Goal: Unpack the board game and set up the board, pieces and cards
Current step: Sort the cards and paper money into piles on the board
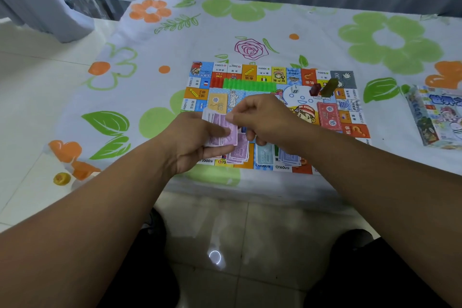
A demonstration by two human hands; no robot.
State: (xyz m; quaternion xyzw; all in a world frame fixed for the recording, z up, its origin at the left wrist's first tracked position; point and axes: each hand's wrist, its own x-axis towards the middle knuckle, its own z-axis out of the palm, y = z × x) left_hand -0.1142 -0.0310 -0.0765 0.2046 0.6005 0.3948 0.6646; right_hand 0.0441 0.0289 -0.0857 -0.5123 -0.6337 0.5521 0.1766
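The colourful game board (295, 77) lies flat on the table. My left hand (197, 142) holds a fanned stack of purple play money (220, 130) over the board's near left part. My right hand (262, 117) pinches the top purple note of that stack. Below my hands lie small piles of notes on the board: purple (240, 152), light blue (265, 155) and blue (290, 159). A row of green houses (250, 84) stands along the far side. A white die (294, 89), a red piece (315, 89) and an olive piece (329, 87) sit at the far right.
The game box (435, 117) lies on the table to the right of the board. A flowered cloth (375, 40) covers the table. The near table edge runs just below the board. Grey curtains hang behind. Tiled floor lies to the left.
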